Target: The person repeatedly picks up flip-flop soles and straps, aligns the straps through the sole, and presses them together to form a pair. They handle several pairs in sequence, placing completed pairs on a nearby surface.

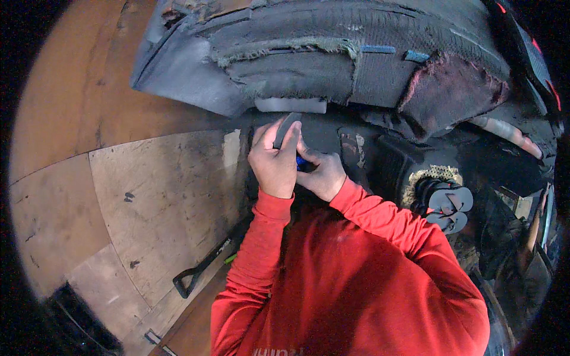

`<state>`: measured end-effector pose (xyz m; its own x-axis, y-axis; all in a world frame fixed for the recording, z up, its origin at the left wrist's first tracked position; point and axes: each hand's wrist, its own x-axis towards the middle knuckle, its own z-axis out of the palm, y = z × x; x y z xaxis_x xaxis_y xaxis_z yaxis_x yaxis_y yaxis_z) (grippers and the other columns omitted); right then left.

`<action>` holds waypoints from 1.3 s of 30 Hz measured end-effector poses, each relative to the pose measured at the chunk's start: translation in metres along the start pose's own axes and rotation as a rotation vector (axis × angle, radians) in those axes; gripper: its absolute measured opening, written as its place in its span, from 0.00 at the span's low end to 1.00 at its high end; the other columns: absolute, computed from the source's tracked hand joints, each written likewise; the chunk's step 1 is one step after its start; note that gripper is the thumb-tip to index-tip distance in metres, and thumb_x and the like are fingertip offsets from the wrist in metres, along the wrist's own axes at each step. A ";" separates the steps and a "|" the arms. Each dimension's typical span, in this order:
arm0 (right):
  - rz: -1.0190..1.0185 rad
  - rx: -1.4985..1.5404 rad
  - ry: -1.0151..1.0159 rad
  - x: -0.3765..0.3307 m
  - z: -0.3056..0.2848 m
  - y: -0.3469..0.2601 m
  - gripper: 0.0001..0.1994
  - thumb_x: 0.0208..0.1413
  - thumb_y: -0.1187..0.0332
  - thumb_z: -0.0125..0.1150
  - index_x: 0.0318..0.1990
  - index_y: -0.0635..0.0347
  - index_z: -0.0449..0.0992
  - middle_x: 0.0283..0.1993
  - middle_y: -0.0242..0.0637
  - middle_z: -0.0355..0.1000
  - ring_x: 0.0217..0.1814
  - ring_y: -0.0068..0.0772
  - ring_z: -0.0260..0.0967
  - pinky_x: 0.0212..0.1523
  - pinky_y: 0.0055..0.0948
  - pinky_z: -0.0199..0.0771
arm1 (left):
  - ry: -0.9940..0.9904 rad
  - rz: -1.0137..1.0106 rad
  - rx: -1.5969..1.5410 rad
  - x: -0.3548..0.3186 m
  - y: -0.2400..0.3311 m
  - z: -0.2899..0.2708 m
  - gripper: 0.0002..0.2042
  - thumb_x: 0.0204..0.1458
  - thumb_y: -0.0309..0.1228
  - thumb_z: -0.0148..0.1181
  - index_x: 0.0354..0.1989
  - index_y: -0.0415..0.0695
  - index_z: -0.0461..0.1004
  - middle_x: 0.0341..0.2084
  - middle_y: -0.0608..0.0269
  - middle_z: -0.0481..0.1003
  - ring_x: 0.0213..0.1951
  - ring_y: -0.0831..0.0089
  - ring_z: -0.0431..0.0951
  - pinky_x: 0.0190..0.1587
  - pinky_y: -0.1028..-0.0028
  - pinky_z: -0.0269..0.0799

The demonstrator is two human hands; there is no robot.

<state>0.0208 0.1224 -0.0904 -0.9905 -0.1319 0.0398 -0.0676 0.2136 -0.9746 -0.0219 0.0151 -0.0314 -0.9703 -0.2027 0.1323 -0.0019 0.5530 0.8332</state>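
Note:
My left hand (273, 168) is closed round a dark grey flat piece (287, 132) with a rounded end, like a flip-flop sole, pinched upright between thumb and fingers. My right hand (323, 176) presses in close against the left, its fingers curled. A small blue thing (301, 161) shows between the two hands, at my right fingers; its kind is mostly hidden. Both hands are just in front of a bench edge padded with worn dark cloth (285, 74). A pale grey strip (291, 105) lies along that edge, just beyond my fingertips.
Stacked grey flip-flops (449, 207) sit to my right beside a black box-like container (392, 163). A reddish rag (454, 89) drapes over the padded bench. Wooden boards (172, 190) cover the left side, with a black handle (190, 282) near my left arm.

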 end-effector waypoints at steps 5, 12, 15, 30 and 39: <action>0.102 -0.192 -0.149 0.006 -0.028 0.007 0.38 0.45 0.52 0.70 0.66 0.50 0.64 0.33 0.49 0.78 0.34 0.54 0.77 0.38 0.42 0.78 | -0.150 -0.218 -0.181 0.009 -0.009 0.023 0.11 0.55 0.23 0.62 0.44 0.32 0.77 0.39 0.60 0.79 0.40 0.77 0.77 0.45 0.76 0.72; 0.036 -0.762 -0.459 0.023 -0.082 -0.033 0.42 0.49 0.63 0.66 0.72 0.40 0.52 0.46 0.56 0.72 0.40 0.56 0.75 0.39 0.45 0.76 | 0.005 -0.417 -0.919 -0.026 -0.001 0.020 0.11 0.57 0.23 0.60 0.47 0.34 0.75 0.42 0.59 0.78 0.43 0.74 0.78 0.50 0.73 0.72; -0.071 -0.909 -0.477 0.029 -0.087 -0.048 0.44 0.48 0.65 0.65 0.73 0.39 0.50 0.47 0.54 0.70 0.39 0.57 0.73 0.37 0.45 0.77 | 0.077 -0.453 -0.899 -0.029 0.008 0.013 0.12 0.57 0.24 0.60 0.48 0.35 0.75 0.44 0.57 0.78 0.43 0.71 0.78 0.50 0.70 0.74; -0.458 -0.808 -0.395 0.026 -0.056 -0.100 0.42 0.49 0.67 0.61 0.73 0.34 0.50 0.44 0.49 0.70 0.50 0.56 0.71 0.42 0.44 0.78 | 0.263 -0.323 -0.765 -0.043 0.061 -0.070 0.12 0.57 0.22 0.61 0.49 0.35 0.74 0.39 0.64 0.78 0.37 0.83 0.74 0.40 0.82 0.68; -0.727 -0.742 -0.333 0.014 -0.048 -0.111 0.26 0.54 0.63 0.54 0.62 0.27 0.69 0.36 0.39 0.69 0.48 0.51 0.71 0.47 0.42 0.76 | 0.321 -0.314 -0.553 -0.103 0.049 -0.102 0.13 0.55 0.23 0.63 0.47 0.38 0.70 0.40 0.63 0.76 0.41 0.77 0.75 0.46 0.77 0.70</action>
<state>0.0086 0.1429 0.0288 -0.6097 -0.6944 0.3821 -0.7901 0.4944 -0.3623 0.1024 -0.0196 0.0510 -0.8246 -0.5602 -0.0780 -0.0638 -0.0448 0.9970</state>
